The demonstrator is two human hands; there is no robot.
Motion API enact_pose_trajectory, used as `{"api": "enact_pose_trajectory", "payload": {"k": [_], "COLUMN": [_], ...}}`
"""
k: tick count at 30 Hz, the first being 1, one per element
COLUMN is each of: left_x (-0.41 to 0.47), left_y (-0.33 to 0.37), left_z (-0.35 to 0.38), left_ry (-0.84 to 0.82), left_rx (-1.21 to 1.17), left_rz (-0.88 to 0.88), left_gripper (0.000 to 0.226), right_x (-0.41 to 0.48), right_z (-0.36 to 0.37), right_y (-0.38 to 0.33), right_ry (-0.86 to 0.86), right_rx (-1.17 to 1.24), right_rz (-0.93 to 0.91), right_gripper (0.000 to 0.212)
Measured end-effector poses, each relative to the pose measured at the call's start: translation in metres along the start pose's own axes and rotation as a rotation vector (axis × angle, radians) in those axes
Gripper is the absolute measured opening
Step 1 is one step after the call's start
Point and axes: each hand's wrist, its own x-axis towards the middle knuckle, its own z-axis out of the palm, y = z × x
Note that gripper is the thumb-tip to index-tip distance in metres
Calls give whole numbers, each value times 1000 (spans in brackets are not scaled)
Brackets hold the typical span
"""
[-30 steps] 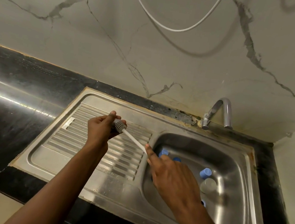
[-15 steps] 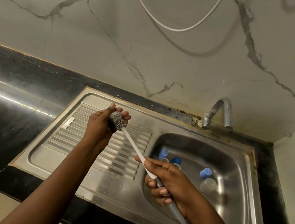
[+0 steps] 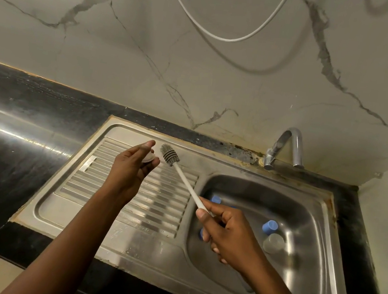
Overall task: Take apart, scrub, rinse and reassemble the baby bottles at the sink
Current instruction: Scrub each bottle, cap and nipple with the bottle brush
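Over the ribbed drainboard my left hand holds a small clear silicone teat between thumb and fingers. My right hand grips the white handle of a bottle brush; its grey bristle head sits just right of the teat, apart from it. In the steel sink basin lie blue bottle parts, a clear bottle and another blue piece, partly hidden behind my right hand.
A chrome tap stands at the basin's back edge. Black countertop runs to the left and along the front. A white hose hangs against the marble wall.
My right hand closed on the brush handle and drew the bristle head out of my left hand. My left fingers have opened around the teat, which now shows.
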Motion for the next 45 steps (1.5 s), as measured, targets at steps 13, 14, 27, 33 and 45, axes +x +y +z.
{"api": "enact_pose_trajectory", "payload": {"k": [13,14,27,33,45], "left_x": [-17,-18,-21,-11,-21], "left_y": [-5,-6,-6,8,-2], "left_z": [6,5,13,6,4], "left_ry": [-92,-101,-102,-38,-177], "left_rx": [108,134,164,70,225], "left_rz": [69,87,172,148,141], "left_gripper": [41,40,28,18,31], "right_x": [6,7,20,4,15], "right_z": [5,4,9,10,6], "right_y": [7,7,-4,0,-4], "right_ry": [32,36,75,25,64], "right_rx": [-82,-90,-211,-241,-295], "right_rz": [0,-1,-67,-53,-37], "right_gripper": [32,32,35,36,33]}}
